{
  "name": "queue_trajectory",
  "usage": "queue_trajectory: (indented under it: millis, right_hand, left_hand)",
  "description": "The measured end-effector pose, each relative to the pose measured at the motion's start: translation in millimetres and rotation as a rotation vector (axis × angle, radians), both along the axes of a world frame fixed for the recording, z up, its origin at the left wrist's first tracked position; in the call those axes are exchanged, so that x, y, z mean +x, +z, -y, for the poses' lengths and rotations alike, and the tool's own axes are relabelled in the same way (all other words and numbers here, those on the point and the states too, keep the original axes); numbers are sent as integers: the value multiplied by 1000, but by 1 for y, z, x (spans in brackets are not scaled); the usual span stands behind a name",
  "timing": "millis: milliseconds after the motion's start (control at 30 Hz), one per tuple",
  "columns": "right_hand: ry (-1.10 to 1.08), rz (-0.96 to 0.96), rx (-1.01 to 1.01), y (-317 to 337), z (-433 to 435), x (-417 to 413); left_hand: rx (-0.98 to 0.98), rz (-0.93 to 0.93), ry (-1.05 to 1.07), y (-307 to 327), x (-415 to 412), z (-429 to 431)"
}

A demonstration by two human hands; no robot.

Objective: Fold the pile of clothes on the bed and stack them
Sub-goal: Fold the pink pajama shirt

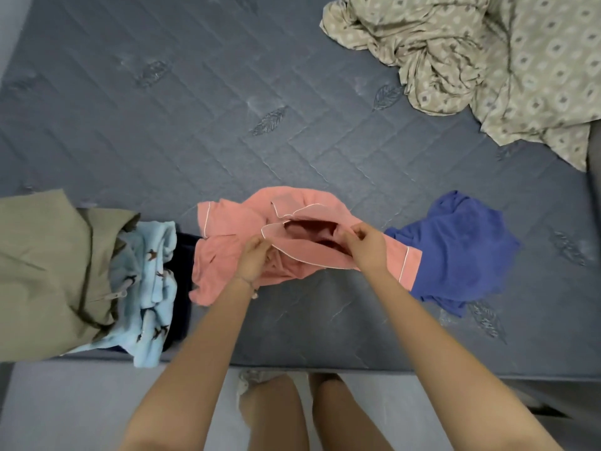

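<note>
A crumpled salmon-pink pyjama shirt (227, 252) with white piping lies near the bed's front edge. My left hand (253, 257) pinches its collar on the left. My right hand (366, 245) pinches the collar on the right, so the neck opening gapes between them. A rumpled blue garment (461, 252) lies to the right, partly under the pink sleeve. At the left sits a pile: an olive-green garment (48, 271), a light blue printed one (153, 288) and a dark navy piece (183, 288).
The grey-blue quilted mattress (227, 125) stretches away behind the clothes. A bunched beige patterned sheet (487, 60) fills the far right corner. The bed's front edge (325, 366) runs just before my legs, above a pale floor (65, 411).
</note>
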State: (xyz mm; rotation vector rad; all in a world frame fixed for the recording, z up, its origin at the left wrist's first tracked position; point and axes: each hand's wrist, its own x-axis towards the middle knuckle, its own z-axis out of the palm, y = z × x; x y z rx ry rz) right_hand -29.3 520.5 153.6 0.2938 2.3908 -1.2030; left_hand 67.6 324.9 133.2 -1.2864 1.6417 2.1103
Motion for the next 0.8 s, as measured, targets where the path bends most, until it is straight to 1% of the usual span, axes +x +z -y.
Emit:
queue_trajectory:
  millis: [100,133,200,267,367,433,533,633,733,800]
  right_hand:
    - [-99,2,-4,-18,3,12]
    - [-125,-3,4,-24,7,16]
    - [-179,-6,9,-35,17,24]
    - [-227,-13,14,-45,30,27]
    - [-297,-48,12,-56,50,28]
    - [-336,-74,16,-64,59,32]
    - [-366,-128,4,-69,71,41]
    - [-286,-185,-6,-80,78,52]
    - [-208,-153,24,-99,77,60]
    - [-207,-147,53,-115,68,62]
  left_hand:
    - [163,-6,151,-13,7,4]
    - [212,-1,167,-19,8,6]
    - [265,-3,113,-31,11,15]
    - [226,-29,14,-48,11,23]
    - [78,-7,-202,-65,9,38]
    - [-53,-28,-326,-75,10,50]
    - [-278,-135,-465,-81,8,68]
    - [-461,-280,-613,-84,-5,73]
    - [-600,-336,-746,-102,-21,69]
    - [-735,-378,-835,-116,-34,58]
